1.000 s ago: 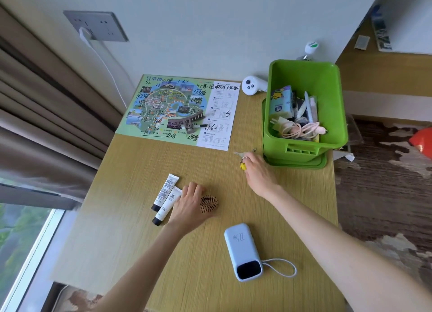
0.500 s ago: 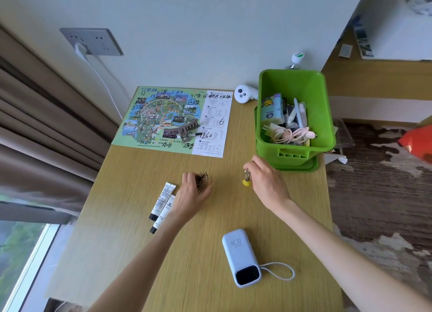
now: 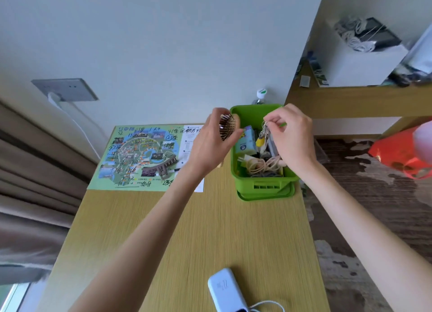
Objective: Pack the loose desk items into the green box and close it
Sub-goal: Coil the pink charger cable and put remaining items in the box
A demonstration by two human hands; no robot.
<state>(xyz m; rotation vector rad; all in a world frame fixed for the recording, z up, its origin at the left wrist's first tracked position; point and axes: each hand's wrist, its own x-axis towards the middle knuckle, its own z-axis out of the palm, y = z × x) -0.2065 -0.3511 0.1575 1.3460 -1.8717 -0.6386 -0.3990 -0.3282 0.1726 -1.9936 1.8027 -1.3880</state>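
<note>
The green box (image 3: 266,186) stands open at the desk's far right, on its green lid (image 3: 265,196), with cables and small packets inside. My left hand (image 3: 211,145) grips a small round wooden hairbrush (image 3: 226,126) at the box's left rim. My right hand (image 3: 292,138) pinches a key ring with a yellow charm (image 3: 262,137) and dangles it over the box's inside. A light blue power bank (image 3: 228,290) with a white cord lies near the desk's front edge. The two cream tubes are out of sight.
A colourful map sheet (image 3: 140,157) lies flat at the desk's far left. A white cable runs from the wall socket (image 3: 65,90). Behind the box stands a bottle with a white cap (image 3: 261,94). A wooden shelf (image 3: 360,98) and a red bag (image 3: 402,152) are to the right.
Both hands lifted off the desk and moved to the box, the left with the hairbrush, the right with the keys. The view tilted up, so the tubes left the frame.
</note>
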